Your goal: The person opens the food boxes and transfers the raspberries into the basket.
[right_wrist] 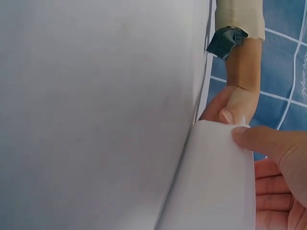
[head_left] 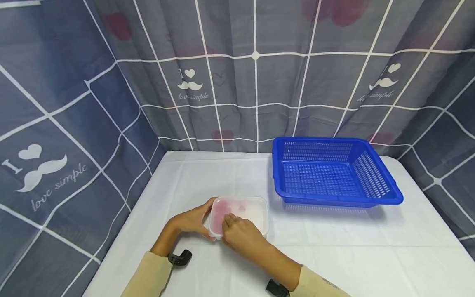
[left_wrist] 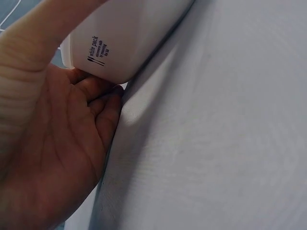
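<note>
A white plastic food container (left_wrist: 122,43) with a see-through lid (head_left: 253,211) sits on the table. Pink patches show at the lid's left part; whether they lie under it I cannot tell. My left hand (head_left: 193,218) grips the container's left end, thumb at the near corner and fingers reaching round the far side. Over the lid's near left part lies my right hand (head_left: 243,237), its fingers bent. In the right wrist view its thumb presses the lid's edge near a corner. Small print marks the container's wall in the left wrist view.
A blue plastic basket (head_left: 319,175) with perforated sides stands at the table's back right. White cloth (head_left: 178,177) covers the table. Grey-blue checked curtains (head_left: 237,82) hang behind it and at both sides. Each wrist wears a black device (head_left: 180,258).
</note>
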Demonstrator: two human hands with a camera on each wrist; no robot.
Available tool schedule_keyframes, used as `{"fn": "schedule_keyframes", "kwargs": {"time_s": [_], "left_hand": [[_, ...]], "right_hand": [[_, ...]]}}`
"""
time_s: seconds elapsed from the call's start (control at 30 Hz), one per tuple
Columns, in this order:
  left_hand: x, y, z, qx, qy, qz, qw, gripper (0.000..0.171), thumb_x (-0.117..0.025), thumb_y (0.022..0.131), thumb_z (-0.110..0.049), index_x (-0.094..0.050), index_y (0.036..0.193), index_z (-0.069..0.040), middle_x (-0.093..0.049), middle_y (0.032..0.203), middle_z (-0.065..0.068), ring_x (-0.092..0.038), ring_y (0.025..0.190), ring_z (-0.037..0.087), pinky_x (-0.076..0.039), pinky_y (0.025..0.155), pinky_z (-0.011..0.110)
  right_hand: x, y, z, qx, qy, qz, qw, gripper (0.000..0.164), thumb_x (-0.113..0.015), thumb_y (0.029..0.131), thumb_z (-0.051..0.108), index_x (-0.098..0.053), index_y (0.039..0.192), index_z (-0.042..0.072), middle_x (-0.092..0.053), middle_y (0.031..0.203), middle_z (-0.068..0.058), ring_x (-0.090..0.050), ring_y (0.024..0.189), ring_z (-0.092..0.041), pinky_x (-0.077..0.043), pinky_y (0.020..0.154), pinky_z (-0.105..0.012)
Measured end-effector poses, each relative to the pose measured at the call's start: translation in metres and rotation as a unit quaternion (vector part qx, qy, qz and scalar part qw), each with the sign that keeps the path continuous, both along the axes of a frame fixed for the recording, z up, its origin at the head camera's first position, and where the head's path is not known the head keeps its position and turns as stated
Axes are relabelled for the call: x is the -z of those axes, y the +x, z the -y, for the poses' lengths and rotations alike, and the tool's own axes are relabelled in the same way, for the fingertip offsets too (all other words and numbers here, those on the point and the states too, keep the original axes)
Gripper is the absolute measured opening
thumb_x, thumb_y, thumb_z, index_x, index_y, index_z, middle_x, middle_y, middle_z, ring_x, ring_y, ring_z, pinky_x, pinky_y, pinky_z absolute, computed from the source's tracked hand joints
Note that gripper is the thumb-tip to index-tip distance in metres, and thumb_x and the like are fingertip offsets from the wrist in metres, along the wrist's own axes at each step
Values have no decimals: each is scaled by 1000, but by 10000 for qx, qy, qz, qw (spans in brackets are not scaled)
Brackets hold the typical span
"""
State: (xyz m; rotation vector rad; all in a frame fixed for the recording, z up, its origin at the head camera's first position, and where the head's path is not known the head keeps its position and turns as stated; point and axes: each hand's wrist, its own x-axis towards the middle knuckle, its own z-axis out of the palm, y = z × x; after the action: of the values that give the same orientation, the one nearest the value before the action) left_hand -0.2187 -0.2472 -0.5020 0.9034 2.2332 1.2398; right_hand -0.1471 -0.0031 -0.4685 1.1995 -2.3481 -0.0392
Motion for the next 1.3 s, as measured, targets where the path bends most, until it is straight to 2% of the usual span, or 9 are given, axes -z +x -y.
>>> {"fn": "schedule_keyframes", "kwargs": {"time_s": [0.17,0.3,0.37,0.6,0.77,0.93,1.07,1.17,1.3], "left_hand": [[0,0,-2,17,15,-4,10000,114,-98,65,-27,-27,153,-27,-44,149,-2,-41,137,18,-32,115,23],[0,1,-2,-16,31,-23,10000,114,-99,64,-28,-27,152,-27,-45,146,-1,-44,133,18,-35,113,23],[0,1,-2,-15,47,-44,10000,113,-99,65,-28,-27,152,-27,-46,146,0,-45,133,19,-36,113,24],[-1,1,-2,-47,-106,-224,9997,114,-98,64,-33,-27,152,-28,-47,144,-1,-47,130,18,-38,112,25],[-1,2,-3,-66,-102,-102,9999,114,-99,63,-33,-27,152,-31,-48,142,-4,-47,130,17,-38,112,26],[-2,3,-2,-20,-45,31,10000,114,-99,64,-29,-26,152,-29,-51,137,-2,-50,124,18,-41,108,26],[0,3,-2,-5,-89,18,10000,111,-98,65,-28,-27,151,-27,-52,135,-2,-52,123,18,-42,108,27],[0,4,-3,-23,-179,-108,9998,110,-97,66,-31,-27,151,-27,-51,137,-4,-50,126,17,-42,110,29],[-1,5,-5,-149,-347,-190,9991,115,-97,65,-35,-24,154,-28,-44,147,-6,-43,135,17,-36,118,39]], "right_hand": [[0,1,5,-3,104,-590,9982,24,-77,85,25,-74,92,2,-74,95,-8,-73,89,-17,-61,68,-25],[2,2,5,-55,396,-945,9947,16,-73,87,15,-76,96,2,-74,97,-9,-73,90,-17,-62,73,-26],[3,2,5,-102,467,-1029,9935,14,-72,88,13,-77,96,3,-75,97,-10,-73,91,-18,-62,76,-26],[1,-1,7,-163,384,-1108,9930,6,-71,86,13,-72,80,9,-68,79,-2,-67,74,-12,-56,54,-22],[-6,1,4,-176,394,-1090,9931,7,-71,88,13,-71,82,10,-68,79,0,-66,72,-9,-56,54,-20],[-10,-3,-1,-306,-297,-842,9955,16,-74,87,18,-64,78,10,-56,71,4,-52,57,-5,-48,44,-20],[-16,-8,-6,-557,-1267,-212,9901,21,-75,89,19,-61,76,9,-55,70,4,-48,53,-6,-48,45,-20],[-22,-11,-9,-740,-1866,90,9796,18,-75,91,19,-66,80,7,-64,73,2,-58,56,-9,-54,50,-22],[-29,-14,-14,-851,-2301,177,9693,16,-77,90,18,-74,92,2,-76,88,-6,-75,76,-17,-62,64,-27]]}}
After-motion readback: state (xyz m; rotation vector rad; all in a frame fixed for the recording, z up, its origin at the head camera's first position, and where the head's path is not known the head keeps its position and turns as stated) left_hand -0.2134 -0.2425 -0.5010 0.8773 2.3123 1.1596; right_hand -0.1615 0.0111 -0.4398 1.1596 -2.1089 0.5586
